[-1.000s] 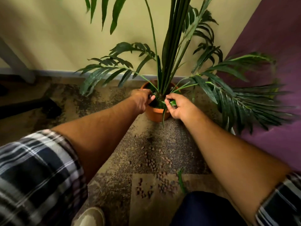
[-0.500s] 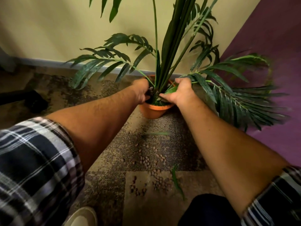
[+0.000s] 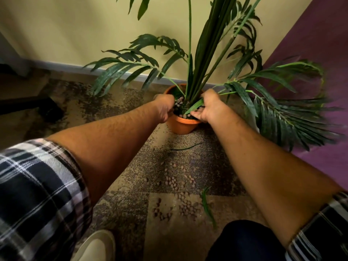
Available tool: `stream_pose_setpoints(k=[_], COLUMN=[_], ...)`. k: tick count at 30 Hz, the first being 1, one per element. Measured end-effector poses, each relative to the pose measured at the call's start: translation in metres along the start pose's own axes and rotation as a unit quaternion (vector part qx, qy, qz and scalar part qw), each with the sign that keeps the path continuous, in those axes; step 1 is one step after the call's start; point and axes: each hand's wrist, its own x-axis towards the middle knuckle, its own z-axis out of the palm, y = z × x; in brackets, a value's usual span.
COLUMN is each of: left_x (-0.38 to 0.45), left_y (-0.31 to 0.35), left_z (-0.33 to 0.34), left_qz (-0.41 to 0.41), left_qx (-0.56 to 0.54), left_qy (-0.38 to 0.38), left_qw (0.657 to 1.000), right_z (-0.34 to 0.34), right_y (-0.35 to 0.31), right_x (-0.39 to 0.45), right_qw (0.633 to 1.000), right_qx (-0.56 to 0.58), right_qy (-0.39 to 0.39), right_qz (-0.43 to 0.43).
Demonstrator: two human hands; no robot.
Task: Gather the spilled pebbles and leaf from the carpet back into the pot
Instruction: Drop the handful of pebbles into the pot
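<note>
1. I have both hands at the terracotta pot [image 3: 181,127], which stands upright on the carpet [image 3: 116,210] against the wall, its palm [image 3: 205,53] rising out of the middle.
2. My left hand [image 3: 164,108] sits at the pot's left rim with the fingers curled inward over the soil. Whether it has anything in it I cannot tell, since the fingertips are turned away from the camera.
3. My right hand [image 3: 209,108] is at the right rim, fingers bent around a pale green leaf [image 3: 194,106] that it holds against the base of the stems, so this piece looks delivered or nearly so.
4. Some pebbles already lie inside the pot [image 3: 178,104], beside the left hand.
5. Most of the job remains, in my judgement. A wide scatter of spilled pebbles [image 3: 180,196] lies on the carpet, well apart from the pot and near my knee.
6. A long green leaf [image 3: 207,206] lies just beside those pebbles, and a thin dark strand [image 3: 185,147] lies between them and the pot.
</note>
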Motion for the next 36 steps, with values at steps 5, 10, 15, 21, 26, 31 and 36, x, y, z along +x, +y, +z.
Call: stream_pose_setpoints(k=[5, 10, 15, 21, 26, 31, 36], left_x=[0.008, 0.012, 0.013, 0.007, 0.014, 0.032, 0.007], left_y=[-0.004, -0.006, -0.011, -0.012, -0.016, -0.021, -0.020], left_z=[0.002, 0.000, 0.001, 0.004, -0.002, -0.006, -0.009], left_qz=[0.026, 0.034, 0.028, 0.039, 0.038, 0.045, 0.065], left_qx=[0.006, 0.033, 0.039, 0.026, 0.023, 0.041, 0.059], left_qy=[0.017, 0.033, 0.032, 0.032, 0.033, 0.038, 0.035], left_qw=[1.000, 0.998, 0.998, 0.998, 0.998, 0.997, 0.996], right_z=[-0.010, -0.023, -0.023, -0.021, -0.028, -0.026, -0.021], right_y=[0.004, 0.015, 0.035, 0.053, 0.063, 0.059, 0.052], right_x=[-0.011, -0.011, -0.015, -0.015, -0.007, 0.007, 0.019], right_qw=[0.996, 0.974, 0.965, 0.960, 0.936, 0.928, 0.909], right_qx=[-0.037, -0.043, 0.109, 0.056, -0.080, -0.125, -0.164], right_qy=[0.051, 0.151, 0.137, 0.125, 0.153, 0.191, 0.225], right_qz=[-0.058, -0.163, -0.194, -0.244, -0.305, -0.295, -0.310])
